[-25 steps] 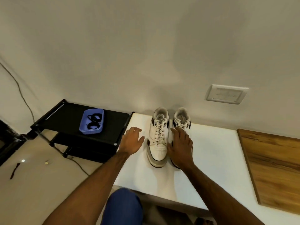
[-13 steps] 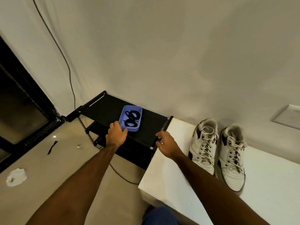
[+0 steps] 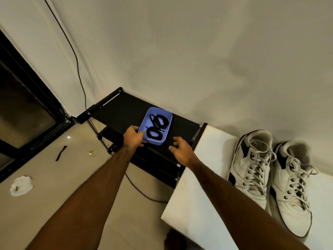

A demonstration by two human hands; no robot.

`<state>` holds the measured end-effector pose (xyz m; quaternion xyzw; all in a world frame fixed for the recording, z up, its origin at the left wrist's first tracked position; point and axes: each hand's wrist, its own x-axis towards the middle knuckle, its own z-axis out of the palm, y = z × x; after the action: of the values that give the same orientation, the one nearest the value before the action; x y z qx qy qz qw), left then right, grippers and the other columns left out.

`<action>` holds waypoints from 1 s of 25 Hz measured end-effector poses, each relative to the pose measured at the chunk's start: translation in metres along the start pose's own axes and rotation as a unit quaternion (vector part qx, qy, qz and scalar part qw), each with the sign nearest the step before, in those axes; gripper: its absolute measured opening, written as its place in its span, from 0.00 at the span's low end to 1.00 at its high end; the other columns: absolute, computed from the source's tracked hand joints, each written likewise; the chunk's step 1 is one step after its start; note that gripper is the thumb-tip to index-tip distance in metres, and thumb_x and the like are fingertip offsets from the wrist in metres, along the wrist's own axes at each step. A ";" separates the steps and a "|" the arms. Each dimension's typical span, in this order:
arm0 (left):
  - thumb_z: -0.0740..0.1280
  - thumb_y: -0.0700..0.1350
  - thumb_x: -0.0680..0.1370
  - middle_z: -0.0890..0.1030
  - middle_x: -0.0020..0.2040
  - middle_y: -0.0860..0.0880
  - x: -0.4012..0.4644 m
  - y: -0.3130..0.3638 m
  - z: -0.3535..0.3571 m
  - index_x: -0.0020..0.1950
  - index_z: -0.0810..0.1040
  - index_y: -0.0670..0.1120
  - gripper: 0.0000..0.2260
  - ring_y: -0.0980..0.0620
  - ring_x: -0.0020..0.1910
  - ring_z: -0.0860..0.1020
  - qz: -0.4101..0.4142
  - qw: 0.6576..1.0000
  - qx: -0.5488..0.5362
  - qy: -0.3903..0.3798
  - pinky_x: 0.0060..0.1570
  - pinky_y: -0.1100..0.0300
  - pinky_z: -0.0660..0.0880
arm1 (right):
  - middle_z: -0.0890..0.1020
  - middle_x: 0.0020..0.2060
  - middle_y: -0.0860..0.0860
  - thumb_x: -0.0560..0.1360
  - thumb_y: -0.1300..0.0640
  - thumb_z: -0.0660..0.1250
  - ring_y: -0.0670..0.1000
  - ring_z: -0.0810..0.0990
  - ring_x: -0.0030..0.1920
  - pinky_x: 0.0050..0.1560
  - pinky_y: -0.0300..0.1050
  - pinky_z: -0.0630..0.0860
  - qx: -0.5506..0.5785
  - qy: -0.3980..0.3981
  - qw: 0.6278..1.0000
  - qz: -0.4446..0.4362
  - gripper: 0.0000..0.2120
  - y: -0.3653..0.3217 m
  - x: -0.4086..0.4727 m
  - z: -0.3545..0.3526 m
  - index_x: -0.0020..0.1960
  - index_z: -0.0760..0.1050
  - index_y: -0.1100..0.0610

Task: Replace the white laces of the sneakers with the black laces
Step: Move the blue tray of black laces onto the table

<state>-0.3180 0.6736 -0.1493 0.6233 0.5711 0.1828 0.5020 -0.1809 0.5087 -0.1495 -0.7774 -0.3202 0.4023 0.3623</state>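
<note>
Right of frame, a white table (image 3: 201, 201) carries two sneakers (image 3: 252, 165) side by side, white laces (image 3: 256, 169) threaded. Mid-frame, a black shelf (image 3: 124, 112) bears a blue tray (image 3: 166, 131) containing coiled black laces (image 3: 156, 127). Left hand (image 3: 133, 137) grips the tray's near corner; right hand (image 3: 181, 150) hovers just beside, fingers loosely spread.

Both forearms are bare to the near edge of the view, the left hand (image 3: 134, 137) and right hand (image 3: 182, 150) wear no gloves, rings or watch
</note>
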 end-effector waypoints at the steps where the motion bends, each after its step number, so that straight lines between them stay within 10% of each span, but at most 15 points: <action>1: 0.65 0.39 0.81 0.81 0.57 0.37 -0.011 0.002 -0.001 0.62 0.72 0.40 0.10 0.44 0.40 0.84 0.003 1.000 -0.027 -0.007 0.34 0.55 0.81 | 0.69 0.74 0.58 0.83 0.56 0.62 0.58 0.71 0.72 0.67 0.49 0.70 0.022 0.003 1.000 0.003 0.26 -0.003 -0.008 -0.003 0.79 0.59 0.58; 13: 0.65 0.43 0.83 0.80 0.56 0.43 -0.231 0.115 0.070 0.64 0.67 0.44 0.12 0.45 0.40 0.84 0.170 0.957 -0.032 -0.234 0.34 0.53 0.78 | 0.82 0.54 0.58 0.83 0.62 0.59 0.55 0.81 0.44 0.41 0.47 0.78 0.211 0.194 0.955 -0.072 0.15 0.005 -0.207 -0.153 0.68 0.70 0.55; 16: 0.61 0.51 0.84 0.79 0.58 0.49 -0.293 0.127 0.125 0.65 0.68 0.49 0.12 0.48 0.49 0.84 0.214 0.925 0.045 -0.312 0.42 0.55 0.76 | 0.81 0.54 0.54 0.83 0.62 0.60 0.51 0.83 0.47 0.39 0.40 0.80 0.241 0.249 0.937 -0.045 0.14 0.055 -0.283 -0.208 0.67 0.69 0.50; 20: 0.66 0.43 0.82 0.76 0.63 0.48 -0.355 0.114 0.209 0.68 0.70 0.45 0.14 0.50 0.60 0.77 0.318 0.862 0.149 -0.364 0.51 0.61 0.74 | 0.81 0.55 0.57 0.80 0.63 0.59 0.57 0.82 0.50 0.52 0.55 0.81 0.229 0.315 0.921 0.027 0.18 0.142 -0.346 -0.263 0.70 0.71 0.55; 25: 0.66 0.43 0.82 0.73 0.69 0.46 -0.385 0.077 0.296 0.74 0.68 0.45 0.21 0.47 0.66 0.73 0.390 0.777 0.286 -0.403 0.63 0.58 0.69 | 0.81 0.49 0.57 0.82 0.60 0.58 0.55 0.79 0.42 0.41 0.50 0.77 0.244 0.373 0.888 0.109 0.12 0.232 -0.374 -0.299 0.65 0.71 0.56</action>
<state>-0.1484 0.2169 -0.0794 0.9243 0.0503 -0.0766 0.3704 -0.0531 -0.0012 -0.0691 -0.7870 0.0337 0.1848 0.5876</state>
